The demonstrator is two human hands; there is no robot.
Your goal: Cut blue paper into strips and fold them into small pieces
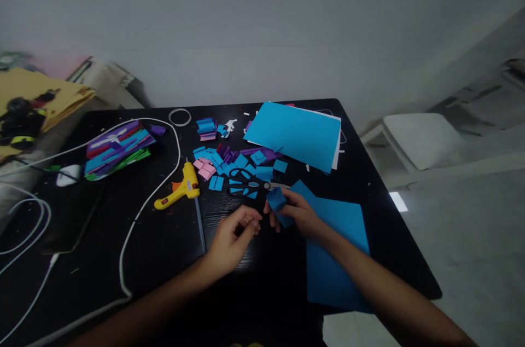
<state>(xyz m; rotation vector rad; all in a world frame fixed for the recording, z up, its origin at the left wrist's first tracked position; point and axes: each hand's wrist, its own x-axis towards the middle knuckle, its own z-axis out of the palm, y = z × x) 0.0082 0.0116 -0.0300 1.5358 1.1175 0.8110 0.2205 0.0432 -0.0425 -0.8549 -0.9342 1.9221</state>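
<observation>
My right hand is closed round a folded piece of blue paper, held above the black table with its creased end facing up. To its left, my left hand is curled with thumb and forefinger tips together. Whether anything small is between them, I cannot make out. Just beyond the hands lie black-handled scissors, blades toward the right hand. Blue paper pieces, several of them creased, are scattered behind with pink pieces and dark purple ones. A large blue sheet lies under my right forearm.
A yellow glue gun rests on the table at left, with a glue stick beside it. White cable loops past a pile of coloured paper. More blue sheets lie at the back. A white stool stands right.
</observation>
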